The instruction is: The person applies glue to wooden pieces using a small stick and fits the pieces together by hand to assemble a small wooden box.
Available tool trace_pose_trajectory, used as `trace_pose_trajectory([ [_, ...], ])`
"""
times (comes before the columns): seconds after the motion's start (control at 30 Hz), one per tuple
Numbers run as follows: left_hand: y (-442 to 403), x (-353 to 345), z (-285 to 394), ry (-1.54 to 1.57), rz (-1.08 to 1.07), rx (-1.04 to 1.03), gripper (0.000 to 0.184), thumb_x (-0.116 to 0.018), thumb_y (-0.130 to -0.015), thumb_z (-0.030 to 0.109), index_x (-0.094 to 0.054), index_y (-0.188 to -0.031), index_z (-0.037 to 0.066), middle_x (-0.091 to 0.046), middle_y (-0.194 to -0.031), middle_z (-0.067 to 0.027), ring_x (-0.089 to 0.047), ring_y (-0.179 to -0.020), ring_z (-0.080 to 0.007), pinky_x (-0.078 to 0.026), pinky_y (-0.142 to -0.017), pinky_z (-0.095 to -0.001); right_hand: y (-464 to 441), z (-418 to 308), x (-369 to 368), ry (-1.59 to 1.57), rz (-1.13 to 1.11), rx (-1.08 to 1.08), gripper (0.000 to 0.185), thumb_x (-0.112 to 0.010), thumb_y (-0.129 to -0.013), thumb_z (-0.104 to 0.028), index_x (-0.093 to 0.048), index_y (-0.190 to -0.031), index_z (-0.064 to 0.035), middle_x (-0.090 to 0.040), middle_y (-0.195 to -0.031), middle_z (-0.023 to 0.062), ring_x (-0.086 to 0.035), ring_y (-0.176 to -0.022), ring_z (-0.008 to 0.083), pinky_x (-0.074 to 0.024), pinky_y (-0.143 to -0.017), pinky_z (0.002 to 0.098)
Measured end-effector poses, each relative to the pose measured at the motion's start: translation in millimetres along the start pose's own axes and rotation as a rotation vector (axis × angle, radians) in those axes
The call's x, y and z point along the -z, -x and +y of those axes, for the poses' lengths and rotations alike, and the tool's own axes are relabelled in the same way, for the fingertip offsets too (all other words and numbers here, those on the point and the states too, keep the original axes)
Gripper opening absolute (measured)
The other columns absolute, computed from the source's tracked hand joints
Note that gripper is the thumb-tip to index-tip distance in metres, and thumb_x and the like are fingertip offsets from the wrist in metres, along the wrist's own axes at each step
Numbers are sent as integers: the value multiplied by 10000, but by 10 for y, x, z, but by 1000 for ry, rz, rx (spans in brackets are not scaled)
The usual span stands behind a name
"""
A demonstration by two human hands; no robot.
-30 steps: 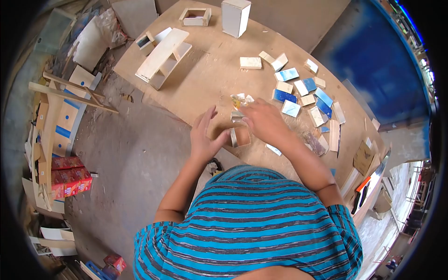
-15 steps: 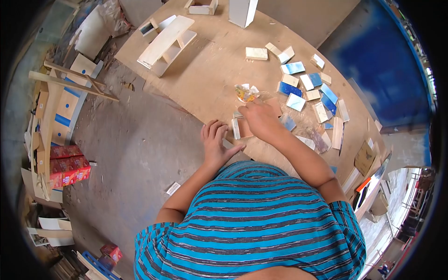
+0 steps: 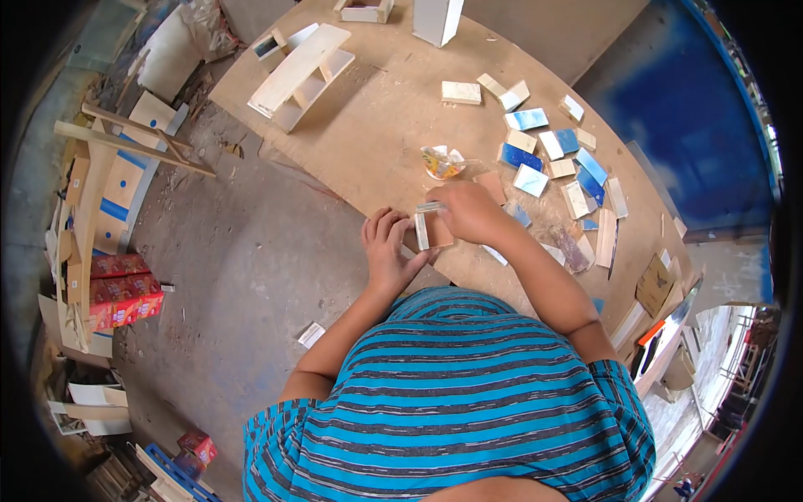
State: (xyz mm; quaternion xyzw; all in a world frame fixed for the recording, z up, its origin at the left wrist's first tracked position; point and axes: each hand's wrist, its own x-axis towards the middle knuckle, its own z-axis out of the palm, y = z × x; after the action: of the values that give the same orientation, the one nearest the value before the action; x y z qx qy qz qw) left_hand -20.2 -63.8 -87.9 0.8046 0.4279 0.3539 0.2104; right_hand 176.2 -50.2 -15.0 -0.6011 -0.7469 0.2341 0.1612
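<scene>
- One box [image 3: 421, 233] sits at frame centre, by the near edge of the table [image 3: 385, 109].
- Left hand [image 3: 390, 253]: fingers bent at the box's left side, thumb apart; I cannot tell if they grip.
- Right hand [image 3: 470, 211]: fingers curled at the box's upper right, tips hidden; grip cannot be told.
- Crumpled scrap [image 3: 443, 162]: just above.
- Blocks [image 3: 519, 159]: scattered, upper right.
- Shelf [image 3: 301, 71]: upper left.

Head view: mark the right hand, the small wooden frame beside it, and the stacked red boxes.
Right hand [image 3: 470, 211], head view: back of the hand.
Small wooden frame [image 3: 421, 233], head view: pale left wall.
Stacked red boxes [image 3: 123, 311], head view: printed side.
</scene>
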Motion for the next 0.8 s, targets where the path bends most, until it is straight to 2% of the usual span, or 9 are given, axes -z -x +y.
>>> trace_pose_trajectory([
  [0.03, 11, -3, -8, 7, 3, 0, 529, -851, -617, 314, -641, -1044, 83, -599, -1143, -105, -484, -1218, -345, -313, -1035, -510, 10, 9, 4, -37, 34, 15, 170, -595, -770, -78, -686, -911, -47, -676, -855, 207, -656, -853, 375, -510, -748, 468],
  [0.13, 38, -8, -78, 42, 0, 11, 508, -823, -663, 262, -650, -1111, 95, -613, -1180, -95, -472, -1248, -357, -311, -1054, -519, 48, 86, 26, -173, 5, -95, 296, -604, -792, -85, -672, -1078, -45, -681, -1007, 201, -656, -930, 359, -515, -824, 412],
  [0.23, 55, -18, -178, 59, 7, 21, 487, -790, -715, 221, -657, -1170, 105, -614, -1245, -81, -441, -1296, -380, -300, -1076, -524, 83, 163, 25, -309, -3, -221, 281, -566, -844, -98, -691, -1089, -41, -682, -993, 225, -661, -915, 361, -515, -795, 408],
  [0.43, -6, 19, -267, 38, -64, 37, 459, -754, -781, 242, -671, -1219, 132, -567, -1375, -75, -338, -1394, -407, -274, -1105, -527, 160, 442, -143, -640, -34, -265, 325, -611, -884, -108, -664, -1201, -60, -712, -1037, 169, -677, -890, 196, -504, -787, 301],
  [0.53, -26, 41, -284, -5, -129, 45, 465, -748, -793, 284, -675, -1236, 161, -547, -1406, -64, -302, -1417, -402, -250, -1129, -523, 154, 516, -189, -666, -44, -254, 336, -611, -894, -97, -655, -1226, -70, -720, -1034, 142, -661, -886, 151, -500, -791, 283],
  [0.8, -48, 48, -273, 1, -154, 67, 456, -757, -776, 280, -694, -1218, 186, -538, -1422, -47, -285, -1429, -390, -215, -1138, -530, 148, 406, -97, -547, -34, -277, 306, -642, -866, -115, -683, -1163, -54, -722, -995, 164, -695, -873, 201, -518, -785, 301],
])
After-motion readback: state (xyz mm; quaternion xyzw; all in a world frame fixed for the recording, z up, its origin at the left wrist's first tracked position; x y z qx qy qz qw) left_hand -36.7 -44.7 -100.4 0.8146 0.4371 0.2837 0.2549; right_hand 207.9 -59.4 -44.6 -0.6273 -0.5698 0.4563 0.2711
